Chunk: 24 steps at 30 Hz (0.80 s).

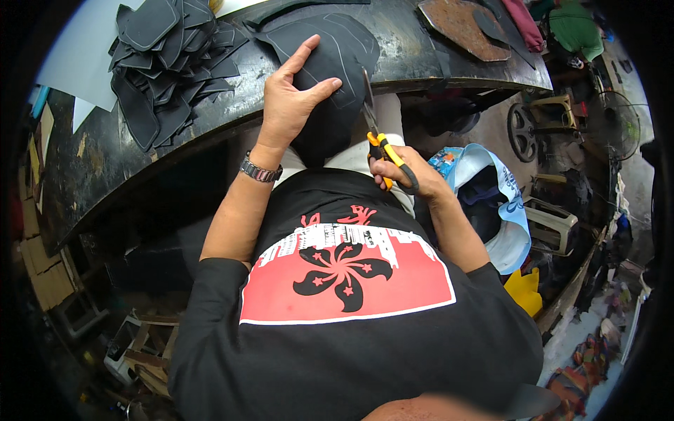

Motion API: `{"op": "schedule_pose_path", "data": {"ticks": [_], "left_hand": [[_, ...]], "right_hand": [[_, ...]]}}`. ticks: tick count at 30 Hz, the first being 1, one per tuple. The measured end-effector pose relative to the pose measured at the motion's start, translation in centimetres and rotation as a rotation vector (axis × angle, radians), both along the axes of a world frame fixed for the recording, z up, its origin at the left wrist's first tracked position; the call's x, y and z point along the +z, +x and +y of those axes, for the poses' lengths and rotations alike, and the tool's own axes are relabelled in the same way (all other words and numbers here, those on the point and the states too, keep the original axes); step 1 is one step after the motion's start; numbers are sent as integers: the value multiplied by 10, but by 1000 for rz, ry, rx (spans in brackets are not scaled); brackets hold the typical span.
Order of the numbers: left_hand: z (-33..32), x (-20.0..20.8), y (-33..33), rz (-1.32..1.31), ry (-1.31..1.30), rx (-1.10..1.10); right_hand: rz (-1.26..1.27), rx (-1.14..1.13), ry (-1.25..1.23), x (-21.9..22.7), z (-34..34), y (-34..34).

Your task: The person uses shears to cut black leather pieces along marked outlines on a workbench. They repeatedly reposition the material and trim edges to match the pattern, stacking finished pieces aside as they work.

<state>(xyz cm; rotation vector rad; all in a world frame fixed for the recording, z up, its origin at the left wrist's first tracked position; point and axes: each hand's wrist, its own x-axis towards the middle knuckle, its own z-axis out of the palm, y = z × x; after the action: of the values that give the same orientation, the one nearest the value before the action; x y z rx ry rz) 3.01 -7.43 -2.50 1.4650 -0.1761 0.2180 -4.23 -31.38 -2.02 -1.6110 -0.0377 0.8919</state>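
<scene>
Left hand (291,98) is spread flat, fingers released, pressing a dark marked-up sheet of material (330,77) that hangs over the near edge of the black worn table (105,161). Right hand (407,175) is clenched on the yellow-handled scissors (375,133), blades at the sheet's right edge. A pile of cut dark pieces (172,63) sits left of the sheet.

the left hand (291,98) covers the middle of the dark sheet (337,49), whose lower end drops out of sight below the worktop (105,161) edge. the right hand (404,172) hides the scissors' (375,133) handle loops. beyond both hands, the rusty plate (460,21) is cut off by the picture's top edge.
</scene>
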Motion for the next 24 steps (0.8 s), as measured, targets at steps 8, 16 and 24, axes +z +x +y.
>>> {"op": "schedule_pose_path", "data": {"ticks": [8,16,24], "left_hand": [[-1,4,-11,-44,148,68],[2,0,-8,-19,120,100],[0,-1,-9,-87,180,126]], "right_hand": [[54,-59,-40,5,7,0],[64,-98,-11,-3,7,-7],[43,-118,-23,-3,7,-4]]}}
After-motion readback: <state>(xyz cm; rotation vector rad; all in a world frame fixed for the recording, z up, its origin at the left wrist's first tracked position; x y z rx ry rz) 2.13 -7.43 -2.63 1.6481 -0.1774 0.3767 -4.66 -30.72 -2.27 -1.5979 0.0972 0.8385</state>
